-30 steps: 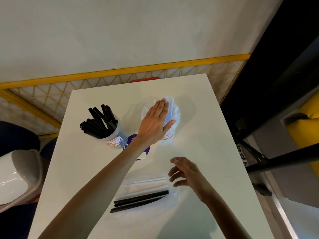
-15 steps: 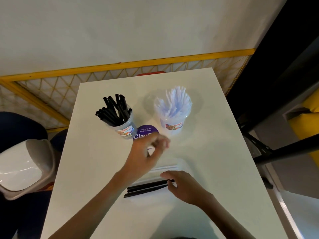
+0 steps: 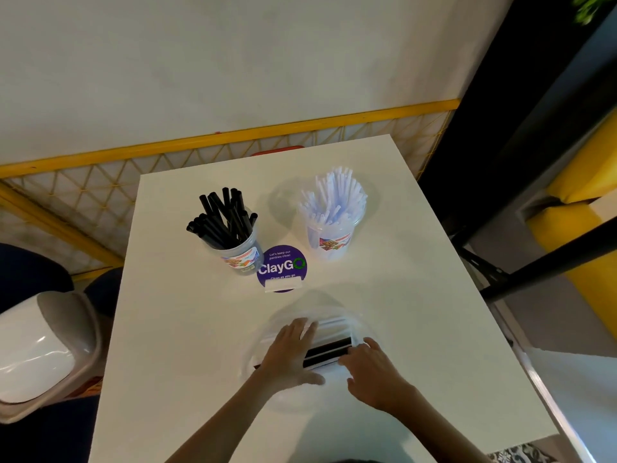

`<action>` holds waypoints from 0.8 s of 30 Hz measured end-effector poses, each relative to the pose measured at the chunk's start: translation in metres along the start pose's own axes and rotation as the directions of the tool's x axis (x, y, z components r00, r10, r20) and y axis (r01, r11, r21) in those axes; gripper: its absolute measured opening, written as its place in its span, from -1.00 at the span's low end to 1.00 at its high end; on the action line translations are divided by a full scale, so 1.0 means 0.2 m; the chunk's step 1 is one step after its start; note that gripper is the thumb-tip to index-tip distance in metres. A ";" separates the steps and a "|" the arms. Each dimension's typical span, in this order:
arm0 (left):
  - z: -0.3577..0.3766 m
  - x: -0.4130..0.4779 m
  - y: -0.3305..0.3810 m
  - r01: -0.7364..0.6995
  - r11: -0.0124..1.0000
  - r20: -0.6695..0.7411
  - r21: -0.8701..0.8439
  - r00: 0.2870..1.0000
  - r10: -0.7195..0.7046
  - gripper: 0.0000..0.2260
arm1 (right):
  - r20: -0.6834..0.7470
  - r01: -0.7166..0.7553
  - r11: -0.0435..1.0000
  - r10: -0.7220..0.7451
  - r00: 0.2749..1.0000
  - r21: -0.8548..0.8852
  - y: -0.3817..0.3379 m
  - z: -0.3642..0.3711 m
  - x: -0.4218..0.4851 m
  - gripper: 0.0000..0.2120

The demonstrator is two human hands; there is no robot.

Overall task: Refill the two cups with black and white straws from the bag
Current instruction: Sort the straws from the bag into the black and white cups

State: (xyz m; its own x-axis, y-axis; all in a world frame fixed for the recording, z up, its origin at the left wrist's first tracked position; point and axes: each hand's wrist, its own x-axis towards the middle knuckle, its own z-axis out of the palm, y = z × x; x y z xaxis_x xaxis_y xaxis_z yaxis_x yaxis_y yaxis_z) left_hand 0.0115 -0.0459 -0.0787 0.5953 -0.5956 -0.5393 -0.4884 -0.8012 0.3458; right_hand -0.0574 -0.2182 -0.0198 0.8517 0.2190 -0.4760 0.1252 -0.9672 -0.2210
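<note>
The left hand (image 3: 289,352) has come back from the white cup (image 3: 330,235) to the bag (image 3: 334,324). Both hands rest flat, fingers spread, gripping nothing; the right hand (image 3: 374,372) sits beside 2 black straws (image 3: 325,354), so another refill is likely.

Black straws (image 3: 223,219), white straws (image 3: 334,201), purple sign (image 3: 282,264), white table (image 3: 187,315).

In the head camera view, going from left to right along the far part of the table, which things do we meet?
Cup of black straws → round purple ClayGo sign → cup of white straws.
</note>
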 end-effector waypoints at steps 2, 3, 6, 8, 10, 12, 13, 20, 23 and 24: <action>0.03 0.02 0.00 -0.008 0.998 -0.002 0.070 1.000 0.008 -0.03 | -0.005 -0.021 1.000 0.021 1.000 -0.017 0.01 0.04 -0.01 -0.69; 0.05 0.03 0.00 -0.005 0.995 -0.019 0.100 1.000 0.007 -0.05 | 0.002 -0.027 1.000 0.027 1.000 -0.016 0.00 0.06 -0.01 -0.67; 0.06 0.03 0.01 -0.001 0.989 -0.093 0.150 0.996 0.015 -0.11 | -0.057 -0.046 0.998 0.044 0.997 -0.039 -0.01 0.09 -0.02 -0.63; 0.07 0.02 0.01 0.008 0.987 -0.142 0.161 0.990 0.015 -0.18 | -0.079 -0.062 0.995 0.056 0.995 -0.082 -0.04 0.06 -0.02 -0.54; 0.07 0.01 0.01 0.018 0.985 -0.164 0.172 0.986 0.010 -0.24 | -0.027 -0.013 0.992 0.010 1.000 -0.122 -0.06 0.08 -0.01 -0.56; 0.08 0.01 0.00 0.029 0.983 -0.180 0.182 0.984 0.004 -0.32 | -0.070 -0.045 0.987 0.035 0.997 -0.154 -0.07 0.09 0.00 -0.57; 0.07 0.01 -0.01 0.036 0.983 -0.190 0.177 0.982 -0.002 -0.36 | -0.038 -0.040 0.984 0.034 0.999 -0.176 -0.07 0.10 0.00 -0.59; 0.06 0.00 -0.05 0.096 0.994 -0.294 0.061 0.953 -0.074 -0.50 | 0.085 -0.055 0.981 0.071 0.994 -0.185 -0.08 0.12 -0.01 -0.74; 0.08 0.00 -0.03 0.066 0.998 -0.300 0.018 0.952 -0.058 -0.49 | -0.044 -0.096 0.973 0.089 0.995 -0.209 -0.07 0.16 0.03 -0.70; 0.07 -0.01 -0.02 0.070 0.997 -0.305 0.036 0.951 -0.056 -0.47 | -0.098 -0.109 0.972 0.091 0.991 -0.207 -0.05 0.19 0.05 -0.70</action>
State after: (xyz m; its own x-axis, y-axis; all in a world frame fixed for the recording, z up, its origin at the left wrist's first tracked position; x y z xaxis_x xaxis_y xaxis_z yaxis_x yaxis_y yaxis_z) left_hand 0.0026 -0.0415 -0.0903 0.7876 -0.5394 -0.2980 -0.4685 -0.8382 0.2792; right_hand -0.0700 -0.2012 -0.0537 0.9055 0.1167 -0.4080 0.1339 -0.9909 0.0137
